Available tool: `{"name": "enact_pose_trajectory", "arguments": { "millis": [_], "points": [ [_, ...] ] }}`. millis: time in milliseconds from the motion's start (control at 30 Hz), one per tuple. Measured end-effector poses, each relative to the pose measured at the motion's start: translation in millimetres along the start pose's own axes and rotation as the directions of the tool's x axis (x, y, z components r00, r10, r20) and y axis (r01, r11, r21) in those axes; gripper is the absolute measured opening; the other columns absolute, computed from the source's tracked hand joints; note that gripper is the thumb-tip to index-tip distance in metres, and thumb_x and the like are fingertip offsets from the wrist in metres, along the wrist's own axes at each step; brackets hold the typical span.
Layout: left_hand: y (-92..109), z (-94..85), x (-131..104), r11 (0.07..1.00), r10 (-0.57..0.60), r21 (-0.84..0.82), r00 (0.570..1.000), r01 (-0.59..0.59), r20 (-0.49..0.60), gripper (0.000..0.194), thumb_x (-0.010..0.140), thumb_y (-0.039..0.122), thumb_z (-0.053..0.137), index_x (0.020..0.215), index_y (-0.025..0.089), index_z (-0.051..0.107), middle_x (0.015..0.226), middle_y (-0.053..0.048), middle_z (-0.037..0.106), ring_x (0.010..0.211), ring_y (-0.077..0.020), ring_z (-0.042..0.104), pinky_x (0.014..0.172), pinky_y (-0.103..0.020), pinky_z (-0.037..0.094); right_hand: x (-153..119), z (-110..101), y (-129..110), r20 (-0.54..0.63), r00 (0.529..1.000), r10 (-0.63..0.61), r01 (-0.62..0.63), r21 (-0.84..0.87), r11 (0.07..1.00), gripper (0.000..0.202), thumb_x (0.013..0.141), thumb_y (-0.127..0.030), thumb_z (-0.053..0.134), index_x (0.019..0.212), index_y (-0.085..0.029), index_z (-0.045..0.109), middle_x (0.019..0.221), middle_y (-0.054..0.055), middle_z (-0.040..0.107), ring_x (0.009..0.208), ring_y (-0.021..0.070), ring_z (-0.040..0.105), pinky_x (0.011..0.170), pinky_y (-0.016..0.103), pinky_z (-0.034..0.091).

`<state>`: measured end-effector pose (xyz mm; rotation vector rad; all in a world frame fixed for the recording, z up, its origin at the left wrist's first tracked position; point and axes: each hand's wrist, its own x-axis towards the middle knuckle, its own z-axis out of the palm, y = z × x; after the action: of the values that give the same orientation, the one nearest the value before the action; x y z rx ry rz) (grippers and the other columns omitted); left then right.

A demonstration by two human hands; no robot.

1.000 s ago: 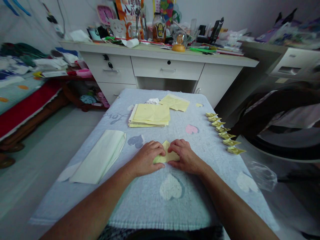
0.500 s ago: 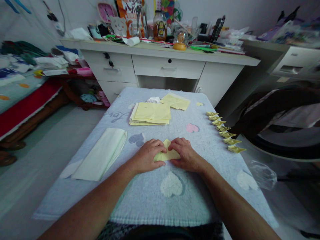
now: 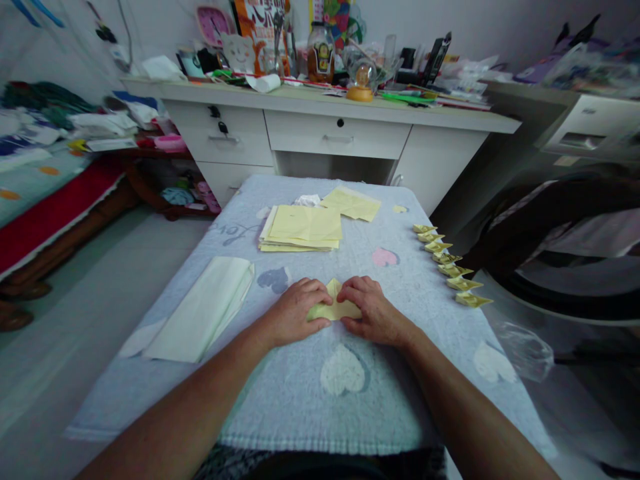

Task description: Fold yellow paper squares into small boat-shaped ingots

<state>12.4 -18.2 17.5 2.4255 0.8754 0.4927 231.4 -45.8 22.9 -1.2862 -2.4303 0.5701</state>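
Dark, pale-flecked clothing (image 3: 227,461) shows at the lap, below bare forearms (image 3: 215,383).

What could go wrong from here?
1. Creases may come out skewed: the left hand and right hand cover both sides of the yellow paper, and the cloth under it looks soft.
2. The row of folded yellow pieces sits along the table's right edge; a bump from the right arm, or a tug on the cloth, might tip some off.
3. The stack of yellow sheets lies uneven and could slide if brushed.
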Motion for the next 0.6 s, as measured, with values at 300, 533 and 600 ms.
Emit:
{"name": "enact_pose_trajectory", "arguments": {
  "millis": [300, 533, 600],
  "points": [
    [0.2, -0.9, 0.5, 1.000, 0.001, 0.023, 1.000, -0.001, -0.003, 0.021, 0.078, 0.021, 0.063, 0.099, 0.019, 0.063, 0.100, -0.006, 0.061, 0.099, -0.0218, 0.053, 0.090, -0.037, 0.043, 1.6, 1.6, 0.6, -0.011, 1.000, 0.008, -0.008, -0.005, 1.000, 0.029, 0.076, -0.029, 0.068, 0.102, -0.020, 0.058, 0.106, 0.007, 0.054, 0.097, 0.0231, 0.043, 0.086, 0.038, 0.033],
    [-0.2, -1.4, 0.2, 0.999, 0.008, 0.031, 1.000, -0.008, -0.008, 0.020, 0.078, 0.023, 0.064, 0.098, 0.020, 0.063, 0.100, -0.006, 0.061, 0.098, -0.0217, 0.053, 0.089, -0.037, 0.044, -0.5, -3.4, -0.6, 0.014, 1.000, 0.009, -0.009, 0.015, 1.000, 0.027, 0.077, -0.026, 0.066, 0.103, -0.021, 0.058, 0.106, 0.007, 0.053, 0.097, 0.0232, 0.044, 0.086, 0.038, 0.033],
    [-0.2, -1.1, 0.4, 1.000, 0.007, 0.030, 1.000, -0.006, -0.010, 0.019, 0.080, 0.023, 0.062, 0.098, 0.020, 0.064, 0.100, -0.006, 0.062, 0.099, -0.0215, 0.053, 0.089, -0.037, 0.043, -0.2, -3.3, -0.2, 0.015, 1.000, 0.009, -0.009, 0.015, 1.000, 0.029, 0.075, -0.022, 0.067, 0.103, -0.021, 0.058, 0.106, 0.007, 0.053, 0.097, 0.0230, 0.044, 0.086, 0.038, 0.033]
  ]
}}
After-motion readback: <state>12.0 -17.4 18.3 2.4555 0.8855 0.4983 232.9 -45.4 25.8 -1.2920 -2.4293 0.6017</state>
